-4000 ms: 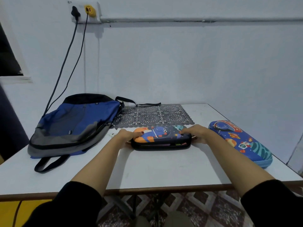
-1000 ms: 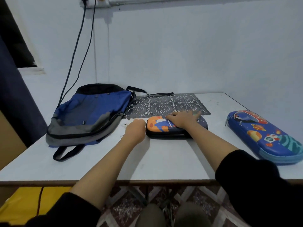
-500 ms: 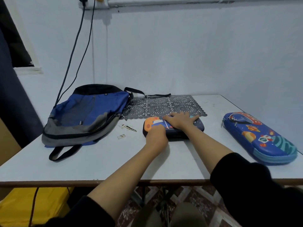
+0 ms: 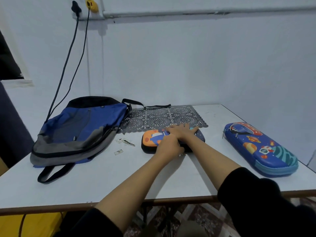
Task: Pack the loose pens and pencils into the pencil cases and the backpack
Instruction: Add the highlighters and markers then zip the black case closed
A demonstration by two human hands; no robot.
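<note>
A small black pencil case point(image 4: 151, 140) with an orange and blue cartoon lid lies shut at the table's middle. My right hand point(image 4: 181, 131) presses flat on its lid, fingers straight. My left hand point(image 4: 168, 146) is curled at the case's front edge and pinches along the zipper seam; the pull itself is hidden under the fingers. A larger blue space-print pencil case point(image 4: 261, 147) lies shut at the right. The blue and grey backpack point(image 4: 82, 129) lies flat at the left. No loose pens or pencils show.
A grey lace mat point(image 4: 159, 118) lies behind the small case. Two small scraps point(image 4: 128, 142) sit between backpack and case on the white table point(image 4: 102, 177). Two cables point(image 4: 68, 57) hang from a wall socket behind the backpack. The wall stands close behind.
My left hand has slid from the case's left end rightwards along its front edge. My right hand moved from the right end onto the lid and stays flat there.
</note>
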